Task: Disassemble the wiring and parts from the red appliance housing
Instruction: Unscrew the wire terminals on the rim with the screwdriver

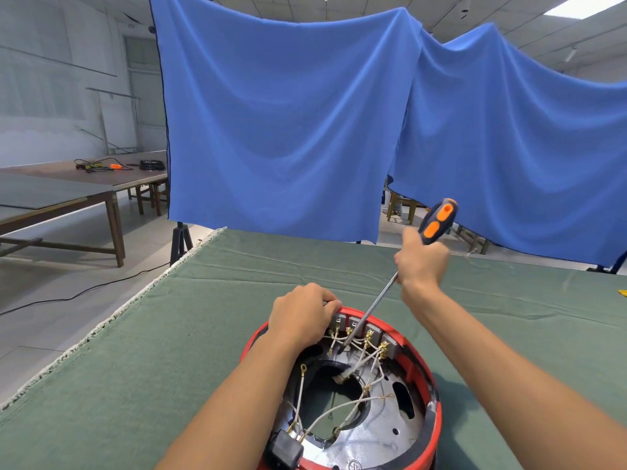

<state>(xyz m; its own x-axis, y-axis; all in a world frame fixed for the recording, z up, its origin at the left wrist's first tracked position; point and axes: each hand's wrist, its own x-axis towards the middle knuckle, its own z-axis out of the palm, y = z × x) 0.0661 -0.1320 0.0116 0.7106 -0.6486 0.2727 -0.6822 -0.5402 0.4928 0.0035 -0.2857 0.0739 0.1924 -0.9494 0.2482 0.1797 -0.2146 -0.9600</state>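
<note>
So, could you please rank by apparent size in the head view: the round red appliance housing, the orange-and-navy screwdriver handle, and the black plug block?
1. Round red appliance housing
2. Orange-and-navy screwdriver handle, though it is farther away
3. Black plug block, roughly similar; partly cut off, so unsure

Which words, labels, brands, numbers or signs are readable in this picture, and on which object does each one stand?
No text can be read.
A small round embossed mark on the metal plate, at the near edge of the red housing: too blurred and cut off to read.
The screwdriver handle shows only orange patches, no lettering.
The black plug block shows no legible marking.
</note>
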